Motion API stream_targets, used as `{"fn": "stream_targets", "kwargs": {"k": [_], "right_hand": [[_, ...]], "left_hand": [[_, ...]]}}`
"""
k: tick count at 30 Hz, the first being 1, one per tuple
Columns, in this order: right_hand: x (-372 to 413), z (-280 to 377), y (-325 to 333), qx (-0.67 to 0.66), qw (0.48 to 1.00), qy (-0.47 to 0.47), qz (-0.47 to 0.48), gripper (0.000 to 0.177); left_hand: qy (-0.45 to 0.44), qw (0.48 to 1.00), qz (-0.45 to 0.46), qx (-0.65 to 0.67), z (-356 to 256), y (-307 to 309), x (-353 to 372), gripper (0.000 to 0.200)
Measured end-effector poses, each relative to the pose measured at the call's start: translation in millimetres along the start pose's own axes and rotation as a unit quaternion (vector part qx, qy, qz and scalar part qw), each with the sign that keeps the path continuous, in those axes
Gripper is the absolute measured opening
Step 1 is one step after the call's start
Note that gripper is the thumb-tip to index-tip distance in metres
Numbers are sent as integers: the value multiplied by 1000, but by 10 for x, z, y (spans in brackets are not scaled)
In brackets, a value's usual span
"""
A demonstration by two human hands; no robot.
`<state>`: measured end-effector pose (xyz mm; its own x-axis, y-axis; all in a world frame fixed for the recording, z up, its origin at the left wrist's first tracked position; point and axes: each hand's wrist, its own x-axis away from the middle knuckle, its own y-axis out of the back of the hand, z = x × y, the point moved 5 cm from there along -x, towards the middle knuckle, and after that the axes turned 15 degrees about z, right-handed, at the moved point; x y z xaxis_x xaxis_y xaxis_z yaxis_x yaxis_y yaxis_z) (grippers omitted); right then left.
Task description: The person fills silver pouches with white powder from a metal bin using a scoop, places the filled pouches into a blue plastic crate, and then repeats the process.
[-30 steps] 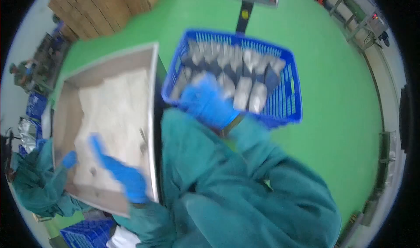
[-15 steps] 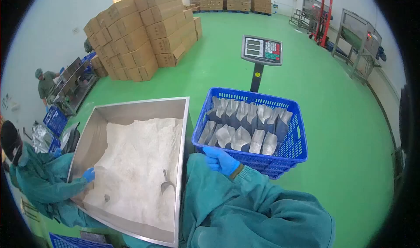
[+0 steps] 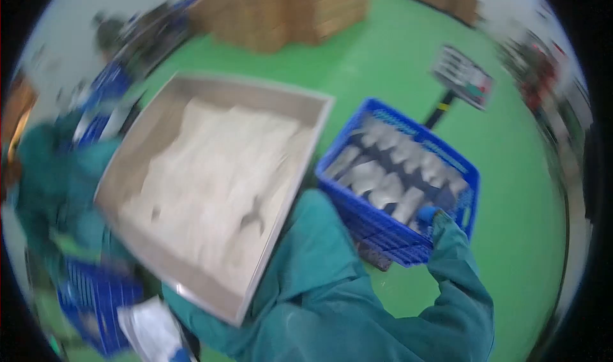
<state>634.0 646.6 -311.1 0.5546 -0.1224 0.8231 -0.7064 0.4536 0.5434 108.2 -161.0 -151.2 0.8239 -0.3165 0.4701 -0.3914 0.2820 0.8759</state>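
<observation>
My right hand (image 3: 429, 214), in a blue glove, is at the near right corner of the blue crate (image 3: 383, 218), beside the open silver pouches (image 3: 383, 188) standing in rows. Blur hides its fingers. At the bottom left edge, my left hand (image 3: 181, 355), also gloved in blue and only partly in view, holds a silver bag (image 3: 151, 330). Between the hands is a large metal tray (image 3: 284, 225) of pale powder (image 3: 211, 170), with a metal scoop (image 3: 253, 219) lying on the powder near the right wall.
A scale display (image 3: 462, 76) stands behind the crate. At the left is a co-worker in a green gown (image 3: 70, 177), with another blue crate (image 3: 96, 298) below. Stacked cartons (image 3: 274, 11) rise behind the tray. Another person (image 3: 110, 35) is farther back.
The view has turned and blurred. My right hand has moved from the crate's near left side to its near right corner. The silver bag and my left hand have come into view.
</observation>
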Motion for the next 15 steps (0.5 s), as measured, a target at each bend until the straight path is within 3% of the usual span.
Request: {"fn": "stream_targets", "kwargs": {"k": [1, 3, 4, 5, 6, 8, 11, 14, 15], "right_hand": [[16, -59, -11, -111, 987, -91, -69, 21], [-38, -206, -117, -248, 949, -144, -129, 20], [-130, -261, -167, -279, 940, -148, -131, 20], [-220, -322, -182, -296, 934, -151, -128, 20], [-295, -366, -203, -307, 931, -157, -123, 19], [-356, -372, -221, -317, 928, -160, -113, 19], [-403, -409, -340, -328, 924, -164, -109, 18], [-392, -354, -369, -342, 920, -151, -119, 18], [-352, -363, -395, -350, 917, -144, -128, 18]], "left_hand": [[-18, 997, 3, -74, 82, -155, 54, 13], [-6, 982, -3, -187, 117, -287, 169, 14], [92, 982, -14, -164, 378, -496, 133, 23], [113, 984, -133, -35, 242, -234, 216, 31], [112, 984, -138, -7, 74, -16, 255, 37], [212, 956, -162, 126, 204, -86, 355, 36], [274, 944, -131, 130, -18, 125, 342, 34], [181, 982, -48, 27, 200, -12, 62, 30], [245, 967, -64, 15, 310, 61, 86, 28]]}}
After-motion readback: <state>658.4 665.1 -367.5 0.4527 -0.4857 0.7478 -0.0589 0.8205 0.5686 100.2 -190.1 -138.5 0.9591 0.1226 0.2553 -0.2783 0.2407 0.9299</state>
